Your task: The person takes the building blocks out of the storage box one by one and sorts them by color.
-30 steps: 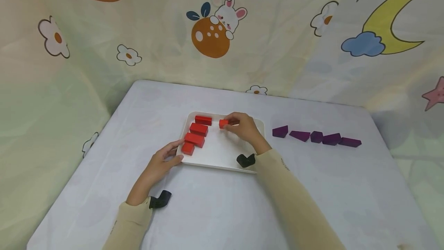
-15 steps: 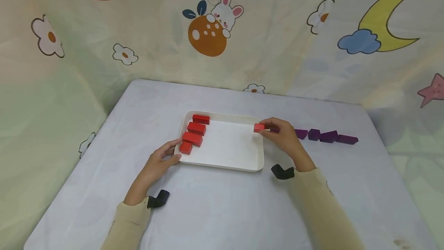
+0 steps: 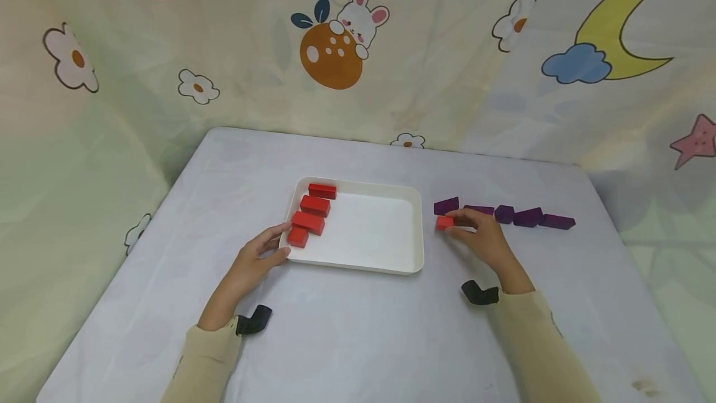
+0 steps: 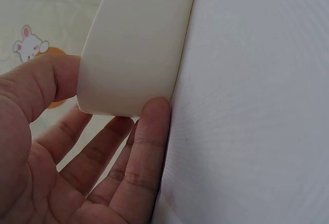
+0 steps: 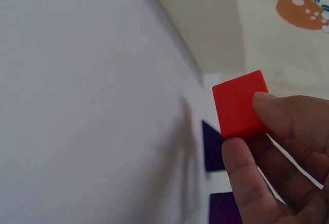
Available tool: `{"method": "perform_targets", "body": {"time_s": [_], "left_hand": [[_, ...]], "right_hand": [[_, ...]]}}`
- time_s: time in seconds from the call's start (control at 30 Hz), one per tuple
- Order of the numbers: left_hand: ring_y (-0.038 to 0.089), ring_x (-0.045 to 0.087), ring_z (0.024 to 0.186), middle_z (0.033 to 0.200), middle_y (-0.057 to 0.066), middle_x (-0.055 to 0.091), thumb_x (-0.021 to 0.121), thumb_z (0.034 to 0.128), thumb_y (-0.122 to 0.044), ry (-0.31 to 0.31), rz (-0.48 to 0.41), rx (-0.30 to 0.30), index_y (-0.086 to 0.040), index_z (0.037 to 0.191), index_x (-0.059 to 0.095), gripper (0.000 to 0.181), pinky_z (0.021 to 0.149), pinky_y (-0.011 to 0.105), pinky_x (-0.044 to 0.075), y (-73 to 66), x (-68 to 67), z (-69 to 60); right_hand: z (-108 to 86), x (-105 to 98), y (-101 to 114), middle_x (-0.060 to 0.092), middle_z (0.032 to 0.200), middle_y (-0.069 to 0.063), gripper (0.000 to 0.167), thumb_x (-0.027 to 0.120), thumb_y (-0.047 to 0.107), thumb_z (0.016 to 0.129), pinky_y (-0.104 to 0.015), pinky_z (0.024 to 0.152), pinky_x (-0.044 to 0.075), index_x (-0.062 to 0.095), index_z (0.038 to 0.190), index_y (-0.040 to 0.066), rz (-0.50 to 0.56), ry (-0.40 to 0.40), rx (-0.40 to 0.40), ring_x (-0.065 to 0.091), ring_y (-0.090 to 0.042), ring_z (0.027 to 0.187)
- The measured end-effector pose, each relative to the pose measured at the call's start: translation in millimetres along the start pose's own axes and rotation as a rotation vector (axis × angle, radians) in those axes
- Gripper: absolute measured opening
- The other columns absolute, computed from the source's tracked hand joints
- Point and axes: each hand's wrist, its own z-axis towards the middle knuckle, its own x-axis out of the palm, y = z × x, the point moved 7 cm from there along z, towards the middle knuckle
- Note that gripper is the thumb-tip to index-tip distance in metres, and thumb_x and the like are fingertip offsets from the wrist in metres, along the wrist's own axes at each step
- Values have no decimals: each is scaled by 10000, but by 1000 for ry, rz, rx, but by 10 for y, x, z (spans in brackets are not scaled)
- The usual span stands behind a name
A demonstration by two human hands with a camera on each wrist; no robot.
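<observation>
My right hand (image 3: 481, 238) pinches a small red block (image 3: 444, 223) between thumb and fingertips. In the right wrist view the block (image 5: 240, 106) appears above the table, with two purple blocks partly visible beyond it. The head view places it just right of the white tray (image 3: 358, 266), in front of the leftmost purple block (image 3: 446, 206). My left hand (image 3: 254, 263) grips the tray's near left corner; the left wrist view has fingers against the tray's outer wall (image 4: 136, 44). Several red blocks (image 3: 309, 222) lie in a column along the tray's left side.
More purple blocks (image 3: 528, 217) form a row on the table right of the tray, one partly hidden by my right hand. The white-covered table (image 3: 358, 341) meets a patterned curtain (image 3: 246, 36) at the back and sides.
My right hand has carried the red block from inside the tray rightward, over the right rim, to beside the purple row. The left hand keeps its place at the tray corner.
</observation>
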Motion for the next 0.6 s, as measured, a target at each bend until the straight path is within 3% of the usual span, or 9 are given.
{"method": "perform_targets", "body": {"time_s": [0.33, 0.5, 0.6], "left_hand": [[433, 506, 1473, 1678, 205, 439, 694, 1054, -116, -1, -34, 2, -76, 1626, 481, 612, 1037, 425, 593, 20, 4, 18], [436, 509, 1470, 1672, 213, 445, 692, 1055, -118, -3, -32, 4, -79, 1625, 484, 609, 1037, 435, 596, 15, 3, 13], [436, 513, 1466, 1670, 212, 447, 693, 1053, -120, -5, -34, 7, -79, 1624, 486, 609, 1031, 423, 600, 18, -1, 13]], "right_hand": [[-33, 51, -171, 656, 1409, -304, 421, 743, 93, 1027, -687, 1165, 430, 648, 1414, -42, -22, 4, 62, 585, -514, 1353], [-99, 10, -51, 617, 1463, -307, 446, 747, 67, 1018, -606, 1073, 545, 641, 1444, -12, -72, -44, 50, 612, -510, 1336], [-153, 23, 107, 575, 1506, -317, 441, 741, 47, 1017, -563, 1055, 550, 641, 1444, -4, -90, -74, 48, 603, -506, 1352]]}}
